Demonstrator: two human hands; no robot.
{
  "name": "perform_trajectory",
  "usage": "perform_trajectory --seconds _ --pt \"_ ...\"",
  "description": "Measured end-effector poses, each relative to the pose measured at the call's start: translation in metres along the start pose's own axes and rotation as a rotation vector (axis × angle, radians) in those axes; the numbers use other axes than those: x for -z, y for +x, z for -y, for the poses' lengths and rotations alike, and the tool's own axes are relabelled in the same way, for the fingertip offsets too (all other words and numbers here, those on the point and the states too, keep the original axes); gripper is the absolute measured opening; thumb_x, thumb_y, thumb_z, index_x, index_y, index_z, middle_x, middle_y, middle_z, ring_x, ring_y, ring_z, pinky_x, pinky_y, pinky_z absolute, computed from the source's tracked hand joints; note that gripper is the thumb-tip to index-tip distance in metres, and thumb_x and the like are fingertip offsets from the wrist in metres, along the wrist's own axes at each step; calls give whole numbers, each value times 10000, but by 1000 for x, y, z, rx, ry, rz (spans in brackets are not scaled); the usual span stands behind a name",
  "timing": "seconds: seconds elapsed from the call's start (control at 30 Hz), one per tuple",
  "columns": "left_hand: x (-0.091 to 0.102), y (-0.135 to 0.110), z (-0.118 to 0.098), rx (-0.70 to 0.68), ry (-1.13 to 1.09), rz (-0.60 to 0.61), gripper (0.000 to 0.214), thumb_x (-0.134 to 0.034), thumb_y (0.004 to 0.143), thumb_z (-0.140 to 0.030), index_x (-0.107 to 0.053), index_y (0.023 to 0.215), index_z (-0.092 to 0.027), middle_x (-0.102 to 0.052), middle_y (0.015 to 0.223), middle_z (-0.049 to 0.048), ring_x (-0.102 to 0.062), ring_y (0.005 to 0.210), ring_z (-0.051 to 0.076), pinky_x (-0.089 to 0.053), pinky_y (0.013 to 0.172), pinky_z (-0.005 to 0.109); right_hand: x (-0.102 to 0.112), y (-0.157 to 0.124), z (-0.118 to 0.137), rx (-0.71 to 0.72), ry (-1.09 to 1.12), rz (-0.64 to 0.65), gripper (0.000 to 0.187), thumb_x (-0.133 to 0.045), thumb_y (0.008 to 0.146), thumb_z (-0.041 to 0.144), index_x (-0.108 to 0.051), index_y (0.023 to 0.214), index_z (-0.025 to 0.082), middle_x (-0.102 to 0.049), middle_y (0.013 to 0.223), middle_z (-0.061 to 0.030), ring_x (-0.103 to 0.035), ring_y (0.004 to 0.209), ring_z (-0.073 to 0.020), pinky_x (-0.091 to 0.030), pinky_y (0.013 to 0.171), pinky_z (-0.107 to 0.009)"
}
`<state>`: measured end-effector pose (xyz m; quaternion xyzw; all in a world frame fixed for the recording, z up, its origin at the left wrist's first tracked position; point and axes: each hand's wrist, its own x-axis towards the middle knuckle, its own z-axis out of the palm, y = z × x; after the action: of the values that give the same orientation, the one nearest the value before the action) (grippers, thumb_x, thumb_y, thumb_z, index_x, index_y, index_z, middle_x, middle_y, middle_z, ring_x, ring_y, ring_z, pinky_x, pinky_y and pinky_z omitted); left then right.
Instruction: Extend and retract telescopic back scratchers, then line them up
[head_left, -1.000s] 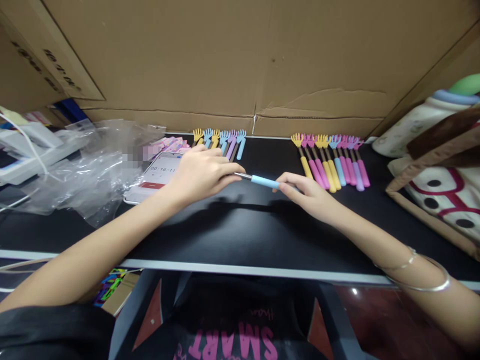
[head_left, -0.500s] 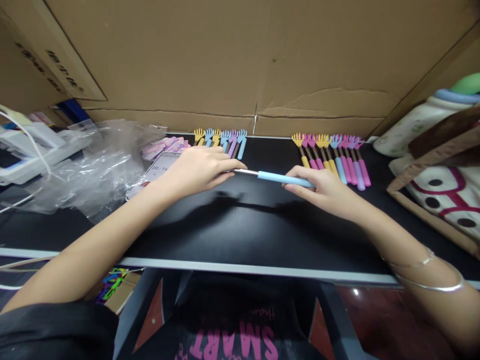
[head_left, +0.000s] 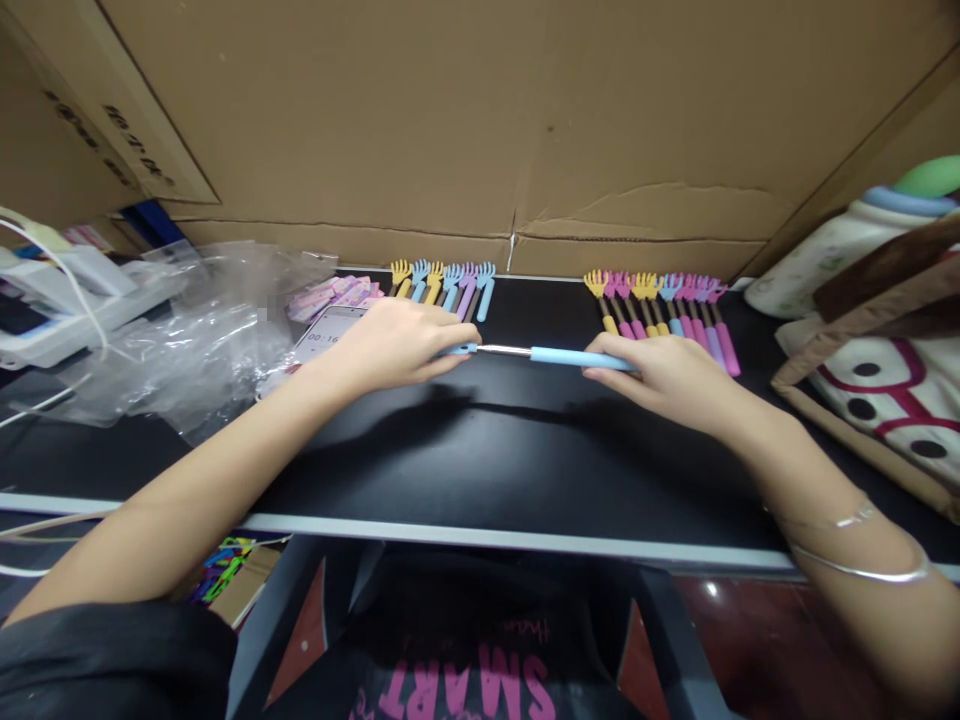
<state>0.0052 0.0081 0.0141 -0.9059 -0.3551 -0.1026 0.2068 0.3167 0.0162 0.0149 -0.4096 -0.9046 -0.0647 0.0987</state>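
I hold a telescopic back scratcher (head_left: 555, 355) with a light blue handle and a silver rod level above the black table (head_left: 480, 450). My left hand (head_left: 397, 342) is closed round its head end, which is mostly hidden under the fingers. My right hand (head_left: 660, 370) is closed on the blue handle. A row of several small hand-shaped scratchers (head_left: 442, 285) in yellow, blue and purple lies behind my left hand. Another row (head_left: 667, 310) in yellow, pink, blue and purple lies behind my right hand.
A phone (head_left: 326, 330) showing a timer lies left of my left hand, beside pink packets (head_left: 330, 292) and crumpled clear plastic (head_left: 195, 330). Cardboard boxes (head_left: 525, 130) wall the back. A patterned bag (head_left: 885, 370) stands at the right; white devices (head_left: 60, 300) at far left.
My hands have drawn apart, the right one sliding rightwards with the blue handle. More of the silver rod shows between them now.
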Motion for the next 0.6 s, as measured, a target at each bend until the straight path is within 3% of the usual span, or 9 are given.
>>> perform_trajectory --seconds 0.3,0.6 --pt "1 0 -7 3 -4 42 290 -380 903 -346 -639 940 -220 -713 813 4 -622 646 145 -248 515 235 -1 1 2 34 -51 60 345 -336 917 484 -548 820 230 -476 514 23 -440 453 -130 -239 484 -231" --pt "1 2 -11 117 -236 158 246 -453 854 -364 -661 938 -262 -675 697 -14 -594 629 148 -286 557 234 -5 -1 -2 56 -119 45 421 -264 932 528 -541 822 230 -479 522 14 -445 464 -137 -225 473 -232"
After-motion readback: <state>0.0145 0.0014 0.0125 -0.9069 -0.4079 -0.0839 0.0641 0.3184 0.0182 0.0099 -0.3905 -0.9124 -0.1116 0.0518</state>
